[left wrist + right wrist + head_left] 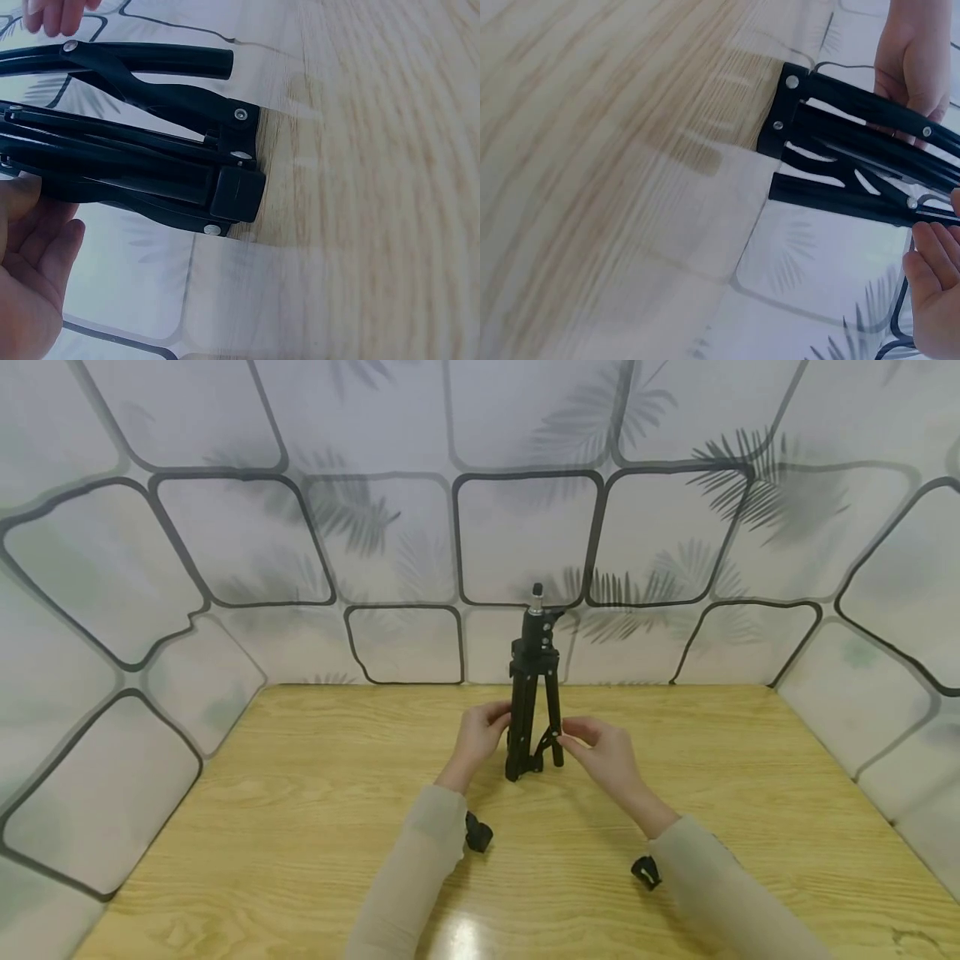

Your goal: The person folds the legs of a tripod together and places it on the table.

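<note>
A black mini tripod (531, 693) stands upright between both hands, its silver-and-black screw tip on top. My left hand (480, 732) holds one leg with thumb and fingers; in the left wrist view that hand (34, 270) curls at the leg's side. On the other side, the right hand (602, 752) pinches a leg that is angled slightly outward from the rest. The right wrist view shows the right hand (939, 289) at this leg (840, 201), by a riveted brace. Whether the tripod's feet touch the tabletop, I cannot tell.
The light wooden tabletop (315, 827) ends at a pale wall covering (405, 543) with dark outlines and leaf prints. Small black objects show beside the left sleeve (408, 877) and the right sleeve (720, 885).
</note>
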A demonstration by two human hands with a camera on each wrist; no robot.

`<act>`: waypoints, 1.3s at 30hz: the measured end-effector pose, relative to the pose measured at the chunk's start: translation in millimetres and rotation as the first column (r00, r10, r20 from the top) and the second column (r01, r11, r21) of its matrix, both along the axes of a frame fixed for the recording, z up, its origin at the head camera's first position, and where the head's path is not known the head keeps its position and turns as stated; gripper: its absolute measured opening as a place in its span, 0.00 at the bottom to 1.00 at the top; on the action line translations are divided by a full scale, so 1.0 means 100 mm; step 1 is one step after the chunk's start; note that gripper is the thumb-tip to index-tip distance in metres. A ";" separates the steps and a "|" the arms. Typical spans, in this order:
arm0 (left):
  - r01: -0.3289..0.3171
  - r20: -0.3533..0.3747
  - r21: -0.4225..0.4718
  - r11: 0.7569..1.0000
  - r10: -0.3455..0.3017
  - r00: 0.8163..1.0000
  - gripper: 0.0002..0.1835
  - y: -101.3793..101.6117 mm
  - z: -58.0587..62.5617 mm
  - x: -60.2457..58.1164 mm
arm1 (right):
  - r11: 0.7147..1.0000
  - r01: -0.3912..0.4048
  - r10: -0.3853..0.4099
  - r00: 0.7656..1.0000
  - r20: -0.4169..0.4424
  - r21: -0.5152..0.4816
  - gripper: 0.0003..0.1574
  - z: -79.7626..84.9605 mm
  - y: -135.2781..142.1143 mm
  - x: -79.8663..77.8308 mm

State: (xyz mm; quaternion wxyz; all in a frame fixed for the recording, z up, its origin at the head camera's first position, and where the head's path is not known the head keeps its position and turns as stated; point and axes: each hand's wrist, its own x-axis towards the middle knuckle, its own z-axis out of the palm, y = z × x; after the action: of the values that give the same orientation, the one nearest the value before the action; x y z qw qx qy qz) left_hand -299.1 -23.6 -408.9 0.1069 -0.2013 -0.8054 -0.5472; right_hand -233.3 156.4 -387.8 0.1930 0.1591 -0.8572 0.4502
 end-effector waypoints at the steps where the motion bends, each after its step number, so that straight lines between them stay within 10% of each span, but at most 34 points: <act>1: 0.001 0.005 0.001 1.000 -0.001 1.000 0.10 0.00 0.00 0.00 | 1.000 -0.001 0.001 1.000 -0.002 0.001 0.17 0.00 0.01 -0.01; 22: -0.015 0.041 -0.029 0.999 0.017 0.999 0.11 0.02 0.00 -0.04 | 0.999 -0.043 0.042 0.990 0.138 0.007 0.21 -0.10 0.01 -0.23; 39: -0.004 0.037 -0.014 1.000 0.005 0.999 0.16 -0.15 -0.01 0.09 | 0.999 -0.017 0.014 0.996 0.089 0.032 0.17 -0.14 -0.02 -0.23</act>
State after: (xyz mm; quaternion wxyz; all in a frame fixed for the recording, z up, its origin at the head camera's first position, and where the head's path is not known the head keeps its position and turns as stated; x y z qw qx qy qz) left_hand -290.4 -38.5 -409.9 0.0917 -0.1899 -0.8114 -0.5451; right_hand -256.3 154.1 -401.4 0.1484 0.1486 -0.8709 0.4443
